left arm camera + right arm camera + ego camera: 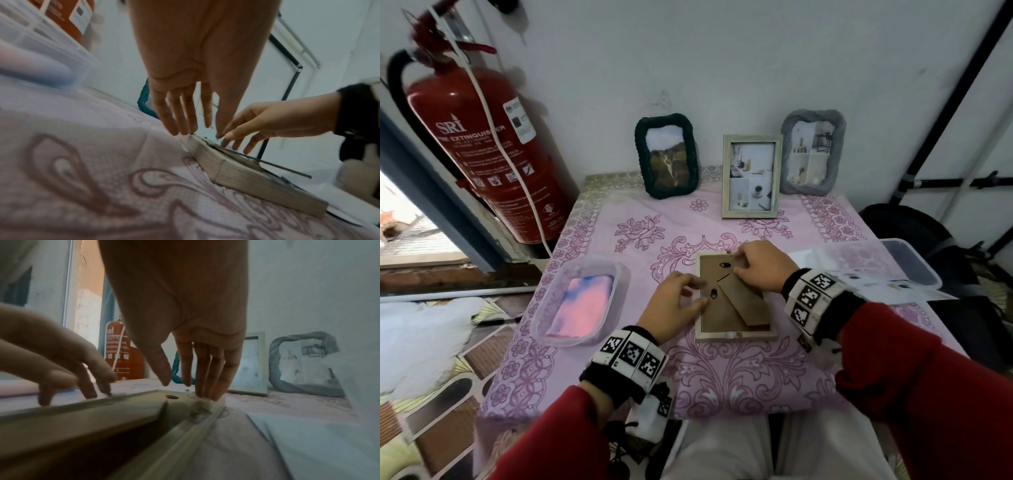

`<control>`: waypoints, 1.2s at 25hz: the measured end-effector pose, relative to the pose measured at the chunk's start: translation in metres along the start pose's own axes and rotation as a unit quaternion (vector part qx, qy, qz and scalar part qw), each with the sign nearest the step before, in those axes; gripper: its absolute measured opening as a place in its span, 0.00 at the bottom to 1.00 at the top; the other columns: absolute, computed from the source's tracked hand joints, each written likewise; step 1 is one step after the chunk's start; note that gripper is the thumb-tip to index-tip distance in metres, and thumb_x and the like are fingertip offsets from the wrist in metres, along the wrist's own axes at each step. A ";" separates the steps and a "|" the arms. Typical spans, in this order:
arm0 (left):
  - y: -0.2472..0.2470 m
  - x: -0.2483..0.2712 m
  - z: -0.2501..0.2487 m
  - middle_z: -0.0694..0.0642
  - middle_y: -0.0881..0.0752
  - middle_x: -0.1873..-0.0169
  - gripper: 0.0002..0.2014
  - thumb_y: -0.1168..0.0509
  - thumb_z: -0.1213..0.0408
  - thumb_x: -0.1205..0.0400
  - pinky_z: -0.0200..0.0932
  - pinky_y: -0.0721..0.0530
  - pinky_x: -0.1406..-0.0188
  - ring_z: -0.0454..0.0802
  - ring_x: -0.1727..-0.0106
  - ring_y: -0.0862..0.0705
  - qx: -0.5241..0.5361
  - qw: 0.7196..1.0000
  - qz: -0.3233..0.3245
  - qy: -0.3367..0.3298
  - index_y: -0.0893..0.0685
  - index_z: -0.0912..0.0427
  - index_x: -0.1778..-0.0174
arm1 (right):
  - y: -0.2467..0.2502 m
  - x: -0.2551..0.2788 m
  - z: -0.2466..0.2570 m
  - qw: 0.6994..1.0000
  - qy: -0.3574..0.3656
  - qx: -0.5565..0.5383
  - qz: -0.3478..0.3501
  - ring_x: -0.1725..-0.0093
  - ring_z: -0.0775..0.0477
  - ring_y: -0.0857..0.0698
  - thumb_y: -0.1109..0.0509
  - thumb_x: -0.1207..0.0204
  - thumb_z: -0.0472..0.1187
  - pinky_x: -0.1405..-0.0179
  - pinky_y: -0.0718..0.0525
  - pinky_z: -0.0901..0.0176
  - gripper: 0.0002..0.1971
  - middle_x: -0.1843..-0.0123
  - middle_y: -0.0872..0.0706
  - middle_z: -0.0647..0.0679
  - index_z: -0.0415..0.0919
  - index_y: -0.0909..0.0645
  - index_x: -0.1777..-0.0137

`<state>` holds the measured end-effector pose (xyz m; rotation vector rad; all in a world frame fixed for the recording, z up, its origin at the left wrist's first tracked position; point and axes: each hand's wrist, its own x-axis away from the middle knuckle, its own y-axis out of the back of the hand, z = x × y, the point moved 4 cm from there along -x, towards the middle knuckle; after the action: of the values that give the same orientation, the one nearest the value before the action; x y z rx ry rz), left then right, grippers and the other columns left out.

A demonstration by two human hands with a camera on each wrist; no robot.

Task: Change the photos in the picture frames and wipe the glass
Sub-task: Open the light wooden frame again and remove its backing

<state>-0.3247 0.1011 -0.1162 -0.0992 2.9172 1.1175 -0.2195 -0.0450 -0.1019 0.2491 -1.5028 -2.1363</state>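
Observation:
A pale wooden picture frame [734, 334] lies face down on the pink cloth, its brown backing and folded stand [746, 301] facing up. My left hand [681, 296] sits at the frame's left edge, with straight fingers [182, 120] touching the rim near a black turn tab [713, 293]. My right hand [760, 267] is at the far right corner, its fingertips [207, 386] pressing down on the backing beside another tab [724, 265]. Neither hand grips anything. Seen low in the wrist views, the frame [246, 181] [123, 410] lies flat.
Against the wall stand a dark green frame [666, 156], a pale wooden frame [751, 176] and a grey frame [813, 152]. A clear tub [619, 274] with a pink-blue cloth is on the left. Loose photo sheets [859, 270] and a clear box [914, 263] lie right. A fire extinguisher [493, 150] stands at the far left.

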 end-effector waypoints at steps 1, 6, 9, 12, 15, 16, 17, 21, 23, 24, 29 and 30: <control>0.000 0.000 0.003 0.59 0.21 0.43 0.18 0.31 0.65 0.23 0.21 0.25 0.57 0.48 0.49 0.20 0.013 0.999 -0.011 0.032 0.20 0.62 0.36 | -0.003 0.006 0.002 1.000 -0.009 -0.013 -0.013 0.40 0.39 0.18 0.33 0.25 0.46 0.41 0.18 0.49 0.16 0.42 0.15 0.39 0.35 0.18 0.42; -0.008 0.001 0.004 0.55 0.23 0.47 0.23 0.29 0.69 0.25 0.24 0.25 0.62 0.47 0.51 0.22 0.069 0.993 -0.025 0.087 0.23 0.65 0.33 | -0.024 0.024 0.007 0.998 -0.052 0.026 0.013 0.44 0.42 0.19 0.26 0.35 0.58 0.50 0.20 0.54 0.22 0.46 0.20 0.44 0.42 0.22 0.50; -0.010 0.003 0.003 0.55 0.24 0.45 0.23 0.29 0.65 0.24 0.30 0.24 0.53 0.47 0.49 0.21 0.066 0.994 -0.020 0.084 0.24 0.64 0.32 | -0.020 0.026 0.005 0.998 -0.058 0.019 -0.016 0.50 0.42 0.17 0.25 0.39 0.55 0.63 0.24 0.61 0.17 0.54 0.19 0.46 0.44 0.23 0.61; -0.007 0.003 0.005 0.58 0.18 0.43 0.25 0.29 0.62 0.23 0.44 0.17 0.42 0.52 0.45 0.17 0.107 0.990 -0.007 0.096 0.25 0.64 0.31 | -0.015 0.029 0.003 0.997 -0.054 -0.031 -0.041 0.48 0.45 0.16 0.24 0.40 0.55 0.56 0.20 0.60 0.23 0.49 0.15 0.47 0.42 0.17 0.49; -0.007 0.000 0.004 0.65 0.18 0.44 0.24 0.29 0.64 0.23 0.51 0.17 0.42 0.59 0.47 0.17 0.109 0.991 -0.006 0.078 0.23 0.63 0.31 | -0.012 0.032 0.000 0.994 -0.049 -0.076 -0.066 0.45 0.48 0.17 0.23 0.40 0.55 0.52 0.23 0.60 0.28 0.43 0.15 0.50 0.44 0.19 0.40; -0.007 0.000 0.003 0.65 0.19 0.46 0.23 0.29 0.66 0.24 0.50 0.17 0.44 0.59 0.51 0.18 0.120 0.990 -0.018 0.074 0.22 0.64 0.33 | -0.011 0.033 -0.001 0.993 -0.046 -0.083 -0.067 0.46 0.49 0.17 0.23 0.39 0.55 0.53 0.24 0.61 0.28 0.44 0.15 0.50 0.44 0.19 0.40; -0.007 -0.001 0.003 0.64 0.19 0.50 0.22 0.29 0.68 0.24 0.50 0.16 0.46 0.57 0.54 0.19 0.148 0.986 -0.026 0.079 0.22 0.65 0.33 | -0.012 0.034 -0.001 0.993 -0.042 -0.092 -0.067 0.48 0.50 0.18 0.22 0.39 0.55 0.54 0.25 0.61 0.28 0.45 0.16 0.49 0.44 0.19 0.40; -0.009 0.002 0.006 0.55 0.21 0.63 0.21 0.33 0.76 0.22 0.44 0.14 0.58 0.51 0.61 0.20 0.247 0.963 -0.031 0.100 0.25 0.68 0.32 | -0.009 0.037 -0.002 0.981 -0.016 -0.172 -0.090 0.55 0.53 0.21 0.25 0.30 0.51 0.54 0.23 0.61 0.22 0.52 0.20 0.49 0.39 0.19 0.40; -0.005 0.005 0.012 0.53 0.23 0.65 0.21 0.35 0.78 0.22 0.36 0.17 0.61 0.48 0.63 0.22 0.252 0.961 -0.058 0.100 0.25 0.69 0.31 | -0.005 0.038 -0.011 0.978 -0.034 -0.168 -0.119 0.49 0.48 0.21 0.28 0.26 0.45 0.45 0.20 0.54 0.19 0.46 0.23 0.44 0.39 0.21 0.37; -0.001 0.007 0.016 0.52 0.24 0.65 0.21 0.36 0.79 0.21 0.37 0.19 0.59 0.50 0.62 0.22 0.250 0.960 -0.074 0.101 0.26 0.69 0.31 | -0.006 0.039 -0.017 0.981 -0.058 -0.148 -0.109 0.43 0.42 0.22 0.29 0.27 0.42 0.40 0.21 0.50 0.21 0.42 0.25 0.40 0.38 0.24 0.34; 0.019 0.010 0.043 0.55 0.23 0.61 0.23 0.41 0.78 0.18 0.36 0.23 0.59 0.53 0.54 0.23 0.225 0.960 -0.107 0.127 0.30 0.66 0.26 | -0.025 0.044 -0.035 0.981 -0.126 -0.148 -0.015 0.33 0.34 0.27 0.33 0.28 0.35 0.35 0.24 0.49 0.29 0.37 0.24 0.32 0.34 0.36 0.26; 0.021 0.011 0.044 0.55 0.22 0.62 0.23 0.41 0.78 0.18 0.36 0.22 0.60 0.53 0.54 0.22 0.218 0.962 -0.105 0.127 0.31 0.66 0.25 | -0.026 0.045 -0.036 0.980 -0.120 -0.155 -0.018 0.33 0.35 0.26 0.33 0.27 0.35 0.36 0.25 0.51 0.29 0.37 0.22 0.31 0.33 0.36 0.26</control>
<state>-0.3370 0.1459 -0.1353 -0.5651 3.1934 0.4456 -0.2501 -0.0902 -0.1330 -0.0958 -1.2670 -2.4616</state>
